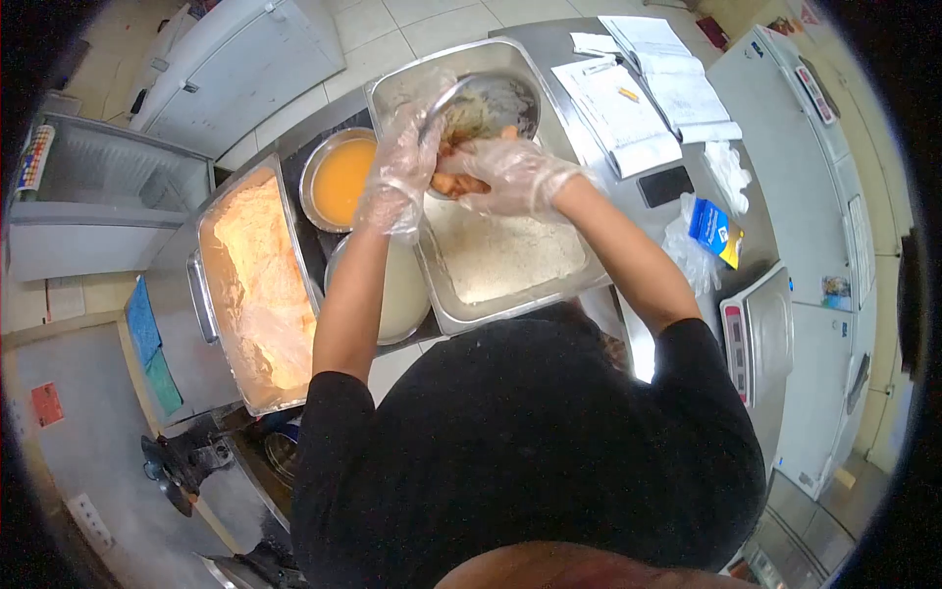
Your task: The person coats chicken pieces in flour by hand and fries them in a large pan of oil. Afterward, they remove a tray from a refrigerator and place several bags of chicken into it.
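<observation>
Both my hands wear clear plastic gloves. My left hand [400, 167] grips the left rim of a metal bowl [505, 96], which is tilted over a deep steel pan [577, 280]. The bowl's inside is smeared with residue. My right hand [505, 177] is at the bowl's near side, its fingers curled around orange-brown coated food pieces [459, 185] that look like marinated meat. Its fingertips are partly hidden. Pale crumbly white powder [500, 250] covers the pan's bottom below.
Left of the pan stand a bowl of orange liquid [343, 182], a bowl of whitish liquid [400, 294] and a tray of orange-tinted flour [260, 275]. To the right lie open notebooks [623, 108], a phone [665, 187], a blue-yellow packet [715, 234] and a scale [760, 334].
</observation>
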The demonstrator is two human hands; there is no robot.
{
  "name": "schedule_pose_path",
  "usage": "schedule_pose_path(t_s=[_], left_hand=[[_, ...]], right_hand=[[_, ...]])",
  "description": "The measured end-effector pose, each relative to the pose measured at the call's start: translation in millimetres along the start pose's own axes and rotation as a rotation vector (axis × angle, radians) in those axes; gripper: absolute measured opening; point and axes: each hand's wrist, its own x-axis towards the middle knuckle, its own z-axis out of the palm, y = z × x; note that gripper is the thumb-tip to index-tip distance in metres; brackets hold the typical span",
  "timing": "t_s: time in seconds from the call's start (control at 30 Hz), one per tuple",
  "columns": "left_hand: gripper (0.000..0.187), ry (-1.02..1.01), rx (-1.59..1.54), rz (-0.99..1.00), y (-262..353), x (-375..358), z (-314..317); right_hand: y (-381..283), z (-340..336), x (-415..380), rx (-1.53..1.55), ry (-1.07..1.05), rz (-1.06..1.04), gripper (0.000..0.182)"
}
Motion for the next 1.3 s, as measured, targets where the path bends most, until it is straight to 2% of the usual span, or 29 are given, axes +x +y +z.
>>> schedule_pose_path(t_s=[0.07,0.1,0.13,0.23,0.33,0.37,0.4,0.47,0.5,0.53,0.6,0.63,0.8,0.83,0.87,0.9,1.0,1.07,1.13,1.2,1.27,1.3], left_hand=[[0.037,-0.006,0.105,0.232,-8.9,-1.2,3.4],[0.039,-0.054,0.092,0.169,-8.5,-3.3,3.1],[0.039,-0.052,0.096,0.16,-7.9,-4.2,4.0],[0.039,-0.111,0.129,0.086,1.1,-2.2,6.2],[0.04,-0.08,0.064,0.122,5.5,1.1,8.7],[0.04,-0.081,0.052,0.073,5.2,-0.5,6.7],[0.04,-0.081,0.038,0.022,4.6,-1.5,5.0],[0.04,-0.072,0.063,0.058,0.2,-2.2,2.3],[0.04,-0.067,0.085,0.099,0.0,-3.4,1.2],[0.04,-0.065,0.088,0.092,0.2,-5.9,-0.2],[0.039,-0.062,0.128,0.069,10.0,-6.6,-5.6],[0.039,-0.059,0.129,0.061,14.3,-5.8,-8.3],[0.038,-0.052,-0.013,0.123,42.0,-2.6,-14.6],[0.038,-0.05,-0.062,0.038,49.7,-4.8,-16.7],[0.038,-0.049,-0.058,0.037,49.5,-7.1,-18.8],[0.039,-0.042,-0.004,0.064,48.4,-8.0,-21.4],[0.04,-0.044,0.079,0.097,44.9,-15.8,-24.6],[0.04,-0.043,0.11,0.114,46.3,-18.3,-25.6],[0.04,-0.048,0.099,0.148,53.4,-19.6,-26.2],[0.04,-0.059,0.057,0.168,59.2,-16.6,-25.3],[0.039,-0.066,0.017,0.197,63.8,-12.7,-25.4],[0.039,-0.062,0.041,0.186,65.4,-12.5,-26.5]], right_hand=[[12.6,-1.3,-8.5,0.164,0.097,-0.055,0.035],[17.5,-2.2,-2.2,0.145,0.195,0.013,0.031],[19.8,-1.8,4.8,0.152,0.188,0.008,0.031],[14.7,2.4,32.6,0.007,0.08,0.166,0.033],[21.2,42.2,41.1,0.055,0.199,0.083,0.037],[15.7,41.7,42.5,0.172,0.005,0.101,0.035],[17.8,49.2,40.1,0.175,0.001,0.092,0.035],[25.2,72.5,28.3,0.219,0.136,-0.1,0.032],[27.3,60.9,23.4,0.193,-0.046,-0.078,0.028],[28.2,51.1,18.0,0.197,-0.05,-0.083,0.028],[28.6,39.3,10.5,0.05,0.17,0.006,0.024],[31.1,43.0,12.9,0.098,0.385,-0.021,0.021],[-5.6,38.5,25.9,0.037,0.288,0.009,0.026],[-6.1,50.0,23.9,0.083,0.214,0.0,0.026],[-8.2,57.1,21.9,0.131,0.139,-0.009,0.027],[-7.8,49.6,10.5,0.023,0.039,-0.024,0.027],[-6.5,19.9,-13.0,-0.026,-0.052,0.005,0.028],[7.5,18.4,-12.8,-0.107,0.003,0.059,0.027],[18.6,24.7,-10.2,-0.14,0.572,0.158,0.024],[18.4,29.1,2.2,-0.062,0.513,0.208,0.022],[20.2,44.9,14.9,-0.064,0.506,0.079,0.027],[14.6,51.0,13.0,-0.078,0.29,0.122,0.033]])
